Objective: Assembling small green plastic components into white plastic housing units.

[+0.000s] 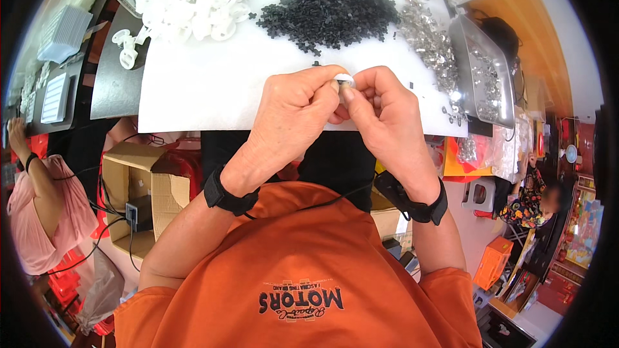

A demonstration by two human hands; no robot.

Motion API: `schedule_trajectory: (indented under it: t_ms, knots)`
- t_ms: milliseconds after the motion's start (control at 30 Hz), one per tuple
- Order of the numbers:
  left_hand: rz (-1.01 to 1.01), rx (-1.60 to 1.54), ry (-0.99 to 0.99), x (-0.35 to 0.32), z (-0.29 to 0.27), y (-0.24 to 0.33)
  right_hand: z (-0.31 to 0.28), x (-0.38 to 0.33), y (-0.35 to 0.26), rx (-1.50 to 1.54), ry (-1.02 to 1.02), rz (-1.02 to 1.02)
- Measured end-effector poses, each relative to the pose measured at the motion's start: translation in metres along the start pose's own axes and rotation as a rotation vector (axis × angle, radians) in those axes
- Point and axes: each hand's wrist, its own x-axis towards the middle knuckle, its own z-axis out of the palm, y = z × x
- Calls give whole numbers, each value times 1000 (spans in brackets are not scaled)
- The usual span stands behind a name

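Left hand and right hand pinch 1 white part — likely unfinished; white heap, black heap, metal pieces remain.

Left hand and right hand hide most of this small white part; at the table's far-left corner, the view cuts off the white pile!

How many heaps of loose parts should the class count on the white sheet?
3: a white heap at upper left, a black heap at upper centre, and a silvery heap at right, beside the tray. Others may lie beyond the picture's upper edge.
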Motion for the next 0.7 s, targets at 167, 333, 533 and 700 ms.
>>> schedule_trajectory:
  t_ms: [167,333,533,700]
  knots:
    - [-22,35,-35,1,-3,3,-2,-1,-2,-54,2,-19]
    - [-8,-5,-12,1,0,3,-5,-2,-6,-23,-18,36]
    - [-22,-95,-12,2,-4,4,-8,0,-14,-38,-51,48]
    - [14,-186,3,4,-3,1,-5,-2,-9,-91,80,-128]
